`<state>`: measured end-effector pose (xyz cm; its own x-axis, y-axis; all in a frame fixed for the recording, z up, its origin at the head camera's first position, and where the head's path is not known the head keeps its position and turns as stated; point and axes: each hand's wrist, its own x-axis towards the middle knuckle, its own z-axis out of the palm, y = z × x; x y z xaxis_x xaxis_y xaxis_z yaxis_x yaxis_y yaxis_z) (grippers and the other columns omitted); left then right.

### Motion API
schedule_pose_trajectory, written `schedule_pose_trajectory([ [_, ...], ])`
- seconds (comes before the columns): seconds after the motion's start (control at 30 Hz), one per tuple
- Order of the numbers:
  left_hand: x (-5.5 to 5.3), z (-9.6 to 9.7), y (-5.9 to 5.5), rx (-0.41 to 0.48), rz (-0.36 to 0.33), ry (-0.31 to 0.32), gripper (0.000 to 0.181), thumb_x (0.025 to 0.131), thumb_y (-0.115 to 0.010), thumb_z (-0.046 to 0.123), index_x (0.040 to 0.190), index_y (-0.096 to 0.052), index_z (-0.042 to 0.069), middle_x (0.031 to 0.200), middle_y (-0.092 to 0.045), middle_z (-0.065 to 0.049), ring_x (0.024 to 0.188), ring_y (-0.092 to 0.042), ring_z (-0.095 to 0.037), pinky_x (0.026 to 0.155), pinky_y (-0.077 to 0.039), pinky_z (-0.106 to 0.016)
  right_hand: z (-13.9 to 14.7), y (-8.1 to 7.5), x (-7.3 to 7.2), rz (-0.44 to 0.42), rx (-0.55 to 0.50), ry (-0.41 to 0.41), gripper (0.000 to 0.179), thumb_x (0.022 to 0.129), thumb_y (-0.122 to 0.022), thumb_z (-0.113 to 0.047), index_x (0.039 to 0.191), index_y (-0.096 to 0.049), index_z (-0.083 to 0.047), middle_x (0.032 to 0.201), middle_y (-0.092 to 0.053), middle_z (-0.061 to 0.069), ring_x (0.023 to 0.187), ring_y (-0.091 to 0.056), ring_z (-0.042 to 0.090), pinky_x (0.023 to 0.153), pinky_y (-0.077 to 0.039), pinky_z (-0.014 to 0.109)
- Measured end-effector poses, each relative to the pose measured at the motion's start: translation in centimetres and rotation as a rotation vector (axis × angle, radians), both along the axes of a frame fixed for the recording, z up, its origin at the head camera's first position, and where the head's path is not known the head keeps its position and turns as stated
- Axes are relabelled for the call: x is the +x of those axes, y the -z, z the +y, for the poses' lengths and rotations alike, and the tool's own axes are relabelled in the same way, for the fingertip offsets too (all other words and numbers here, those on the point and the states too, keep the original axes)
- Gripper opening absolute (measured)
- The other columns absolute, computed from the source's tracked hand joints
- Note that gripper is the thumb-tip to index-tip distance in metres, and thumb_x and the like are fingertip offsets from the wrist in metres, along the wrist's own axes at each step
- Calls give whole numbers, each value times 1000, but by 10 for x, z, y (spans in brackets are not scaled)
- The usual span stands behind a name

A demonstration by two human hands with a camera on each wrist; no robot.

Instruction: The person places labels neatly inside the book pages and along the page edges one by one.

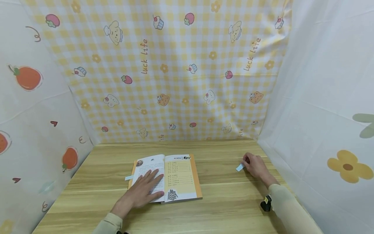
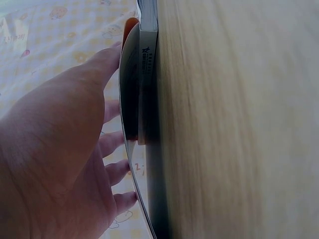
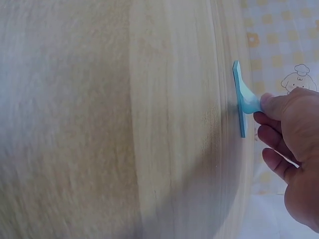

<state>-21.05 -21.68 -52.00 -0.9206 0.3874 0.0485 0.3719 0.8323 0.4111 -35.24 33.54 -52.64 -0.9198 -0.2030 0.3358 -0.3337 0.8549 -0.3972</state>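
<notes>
An open book (image 1: 181,177) lies on the table, its right page yellow with lines of print. My left hand (image 1: 145,189) rests on the left page with its fingers spread and straight; the left wrist view shows the fingers (image 2: 118,172) against the page from the side. A light blue paper strip (image 1: 128,178) sticks out past the book's left edge. Far to the right, my right hand (image 1: 255,166) pinches a light blue sticky note (image 3: 251,103) between thumb and forefinger. The note curves up from a thin light blue pad (image 3: 242,127) on the table.
The wooden table (image 1: 222,201) reaches back to a yellow checked cloth (image 1: 181,107). White printed cloths hang at the left and right sides. A black wrist device (image 1: 266,204) sits at the right sleeve.
</notes>
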Motion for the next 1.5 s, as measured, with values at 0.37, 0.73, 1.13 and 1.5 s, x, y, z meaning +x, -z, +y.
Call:
schedule_pose_trajectory([
  [0.37,-1,0,0,-4,-7,1,80,112,-62,61,174,-45,13,187,-30,-21,174,-22,-54,138,-16,-82,-2,4,0,130,38,-41,21,97,-86,-5,82,-72,-10,99,-78,15,92,-73,32,81,-63,51],
  [0.73,-1,0,0,-6,-8,0,80,112,-61,62,174,-45,14,187,-29,-20,174,-22,-53,138,-16,-81,-3,2,3,-1,-3,-58,19,106,-80,-13,87,-77,-11,91,-84,7,87,-80,27,76,-64,41],
  [1.13,0,0,1,-4,-9,1,80,112,-61,62,174,-45,13,187,-29,-20,174,-22,-53,138,-16,-81,-1,5,2,-86,-22,-81,11,104,-81,-12,101,-82,-2,103,-85,18,96,-84,38,81,-70,51],
  [1.5,0,-1,1,-6,-11,-1,80,112,-61,61,174,-44,14,187,-28,-20,174,-21,-53,138,-16,-81,-2,0,2,-117,15,-93,15,100,-80,-9,107,-81,4,101,-83,17,89,-79,29,76,-67,47],
])
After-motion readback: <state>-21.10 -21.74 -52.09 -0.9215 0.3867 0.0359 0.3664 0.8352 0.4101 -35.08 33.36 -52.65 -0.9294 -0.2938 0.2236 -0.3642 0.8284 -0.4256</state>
